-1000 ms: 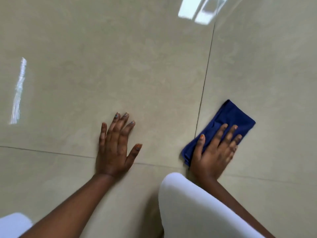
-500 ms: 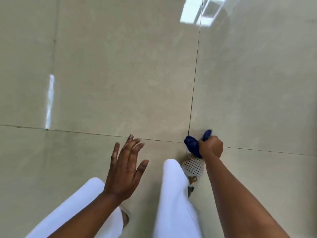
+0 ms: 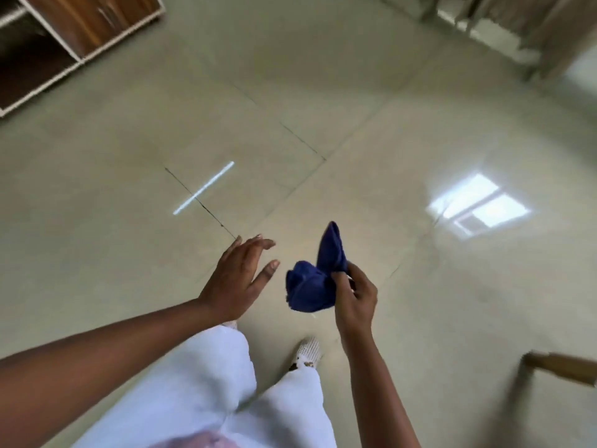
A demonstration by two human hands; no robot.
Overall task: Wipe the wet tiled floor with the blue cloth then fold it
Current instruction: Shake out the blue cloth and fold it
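Below you spreads one glossy beige tiled floor (image 3: 371,130), its large square tiles divided by thin dark grout lines that cross at a junction ahead of you. Two bright reflections sit on it: a thin white streak to your left and a window-shaped patch to your right.

At the upper left stands one brown wooden cabinet with pale edging (image 3: 64,37), with open dark compartments on its left side. At the lower right edge you can see one blurred brown wooden furniture piece (image 3: 562,371); what it belongs to cannot be told.

Your two legs in white trousers (image 3: 206,392) fill the bottom centre, and one white dotted shoe (image 3: 308,350) shows ahead of your right leg, flat on the tile.

Your left hand (image 3: 235,279) hovers in the air with its fingers spread and empty, palm turned toward the cloth, just beside it but not touching.

Your right hand (image 3: 355,299) pinches the one dark blue soft cloth (image 3: 315,286) between thumb and fingertips. The cloth is bunched and unfolded, off the floor, held between your two hands, with one corner pointing upward.
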